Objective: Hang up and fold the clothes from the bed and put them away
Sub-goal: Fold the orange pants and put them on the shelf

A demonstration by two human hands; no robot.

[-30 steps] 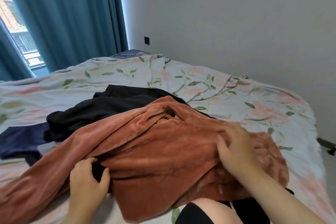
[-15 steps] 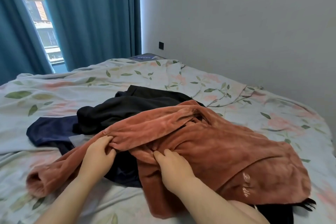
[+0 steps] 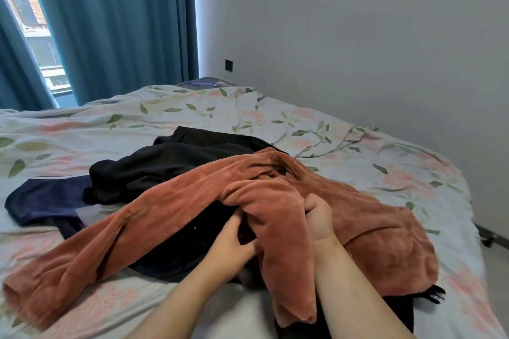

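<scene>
Bed (image 3: 192, 113), left hand (image 3: 231, 245) seemingly under rust garment (image 3: 385, 228)

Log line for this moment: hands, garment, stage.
stage: sorting pile on bed | right hand: grips rust fleece garment | left hand: under its fold, grip hidden | black clothes: beneath, unfolded

A rust-coloured plush garment (image 3: 371, 217) lies crumpled across the near side of the floral-covered bed (image 3: 385, 162), with one long sleeve stretched out toward the near left corner. The right hand (image 3: 319, 217) grips a bunched fold of it at the middle, and the left hand (image 3: 234, 239) reaches under that fold, its fingertips partly hidden. A black garment (image 3: 176, 165) lies rumpled just behind and partly under it. A flat navy garment (image 3: 46, 198) spreads to the left, its near part tucked under the sleeve.
</scene>
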